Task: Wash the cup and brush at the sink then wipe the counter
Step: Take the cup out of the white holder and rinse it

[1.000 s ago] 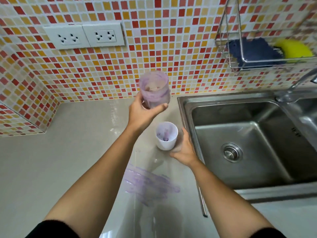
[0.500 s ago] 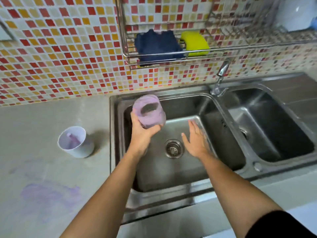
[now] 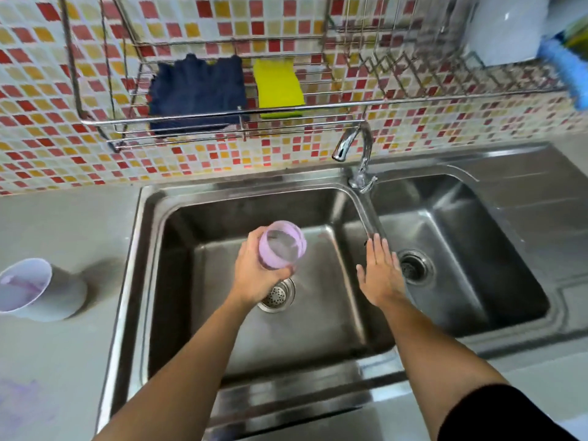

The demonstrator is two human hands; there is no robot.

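Note:
My left hand (image 3: 254,275) grips a clear cup smeared with purple (image 3: 282,245), tilted on its side over the left sink basin (image 3: 197,281), just above the drain. Open and flat, my right hand (image 3: 380,272) hovers with spread fingers over the divider between the two basins, below the tap (image 3: 354,148). A white cup with purple liquid (image 3: 30,289) stands on the counter (image 3: 63,224) left of the sink; I cannot make out a brush in it. A purple stain (image 3: 25,405) marks the counter at the near left.
A wire rack (image 3: 222,119) on the tiled wall holds a dark blue cloth (image 3: 197,90) and a yellow sponge (image 3: 278,85). A white container (image 3: 506,30) and a blue item (image 3: 569,68) sit at the upper right. The right basin (image 3: 461,249) adjoins a steel draining board.
The view swung right from the counter to the sink. My left hand carried the purple-smeared cup over the left basin and lowered it toward the drain; my right hand moved right toward the divider.

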